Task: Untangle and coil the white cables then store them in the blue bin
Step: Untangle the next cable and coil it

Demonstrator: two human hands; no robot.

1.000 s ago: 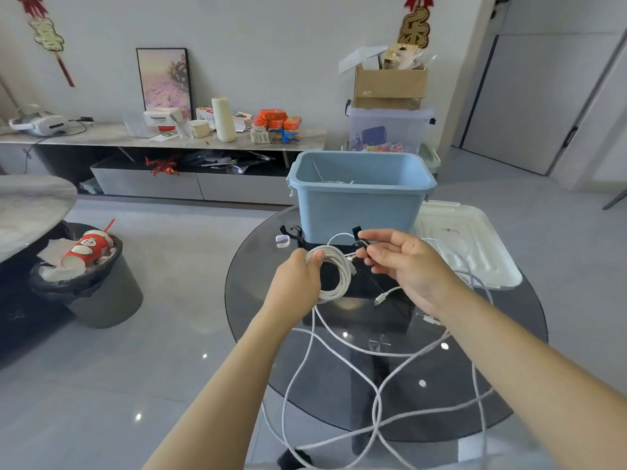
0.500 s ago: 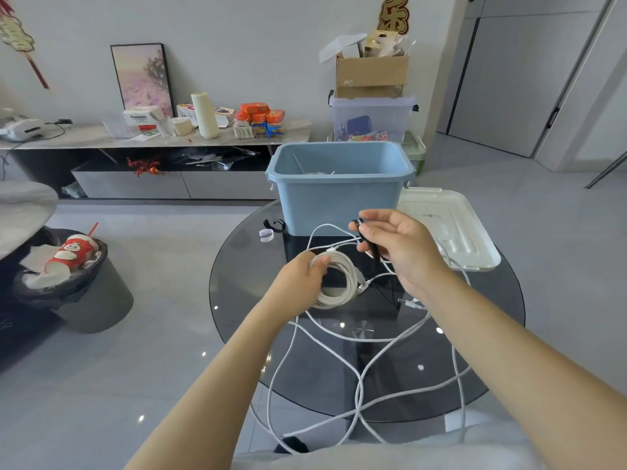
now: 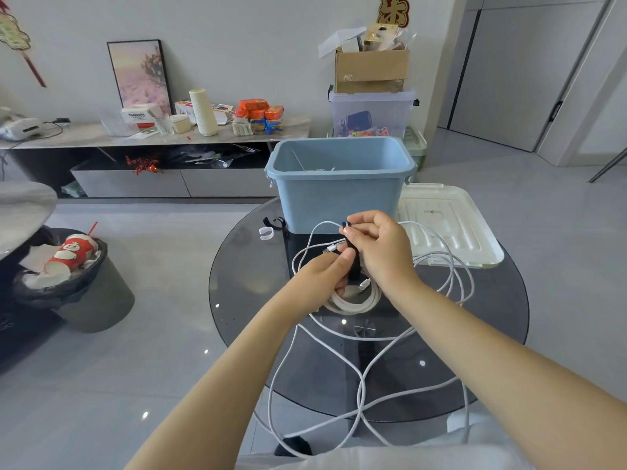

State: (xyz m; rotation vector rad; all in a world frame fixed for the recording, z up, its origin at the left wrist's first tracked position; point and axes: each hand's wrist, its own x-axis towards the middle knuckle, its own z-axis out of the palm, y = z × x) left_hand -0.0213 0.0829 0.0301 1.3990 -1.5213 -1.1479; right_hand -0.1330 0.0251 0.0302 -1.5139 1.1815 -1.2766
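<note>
Both hands are up over the round glass surface (image 3: 244, 300), close together, just in front of the blue bin (image 3: 339, 198). My left hand (image 3: 322, 276) has its grip curled round a coiled white cable (image 3: 356, 301), the loops hanging below the fingers with a small connector (image 3: 364, 284) poking out of the bundle. My right hand (image 3: 376, 252) sits just above it, thumb and fingers pinched on a black strap (image 3: 351, 247) that runs down between the two hands toward the coil; whether the strap is actually round the loops, I cannot tell. A second plug end (image 3: 330, 248) shows just left of that pinch. From the hands, loose white cable (image 3: 339, 368) spills across the glass in big crossing loops, some running off the near edge toward me and some arcing right toward the white lid (image 3: 448, 225), which lies flat beside the bin. The bin stands open at the far side of the surface, with a bit of thin white line visible inside. Just left of the bin lie a black clip (image 3: 274, 223) and a white clip (image 3: 266, 233), side by side.
</note>
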